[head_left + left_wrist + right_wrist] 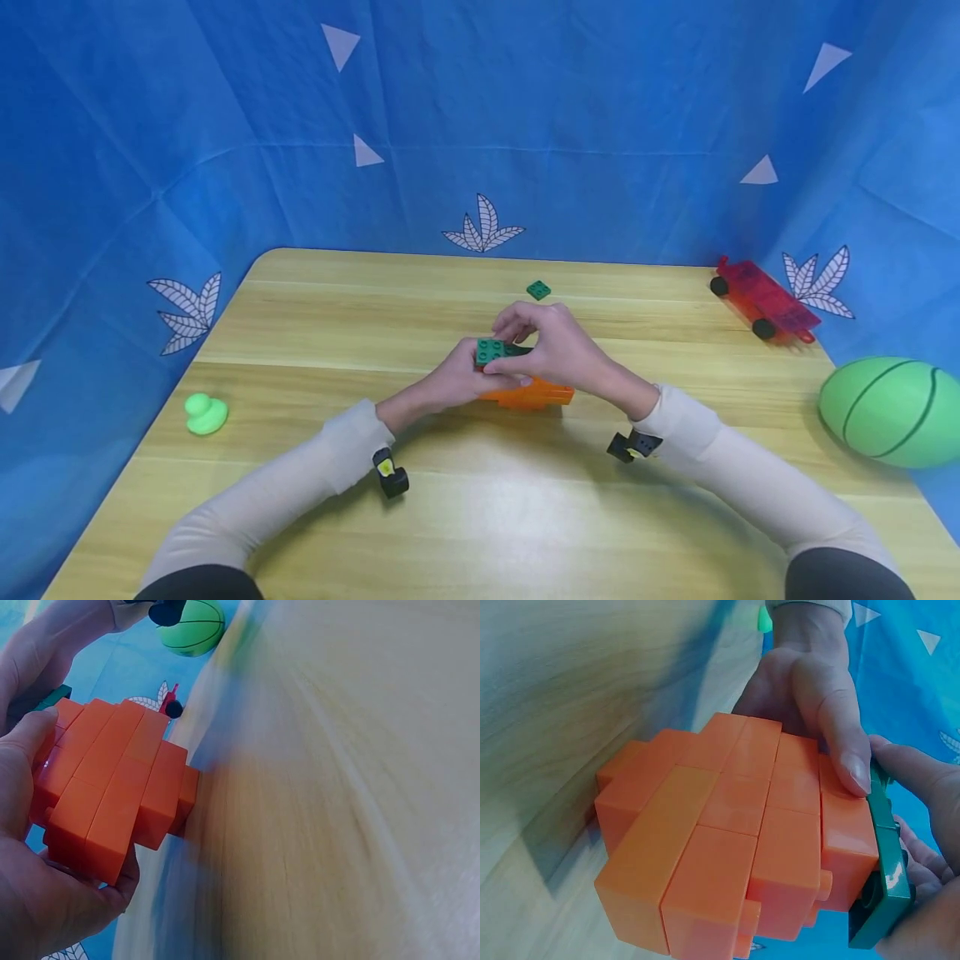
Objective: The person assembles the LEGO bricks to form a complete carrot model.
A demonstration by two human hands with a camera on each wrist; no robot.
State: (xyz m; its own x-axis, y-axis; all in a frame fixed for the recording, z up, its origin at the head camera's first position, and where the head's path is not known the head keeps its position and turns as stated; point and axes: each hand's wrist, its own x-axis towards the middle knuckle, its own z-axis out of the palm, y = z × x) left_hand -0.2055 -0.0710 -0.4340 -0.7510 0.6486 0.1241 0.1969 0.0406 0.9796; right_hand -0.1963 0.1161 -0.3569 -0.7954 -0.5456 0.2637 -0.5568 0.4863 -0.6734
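Observation:
A chunky build of orange toy bricks is held just over the table by my left hand. In the left wrist view, the fingers and thumb curl round the stacked orange bricks. On top of the build lies green brickwork with studs. My right hand pinches the green piece. One end of that piece juts past the orange bricks in the right wrist view. Part of the green is hidden by the right fingers.
A small green brick plate lies behind the hands. At the left is a green toy duck. A red toy car stands at the back right, and a green ball at the right edge. A blue curtain surrounds the wooden table.

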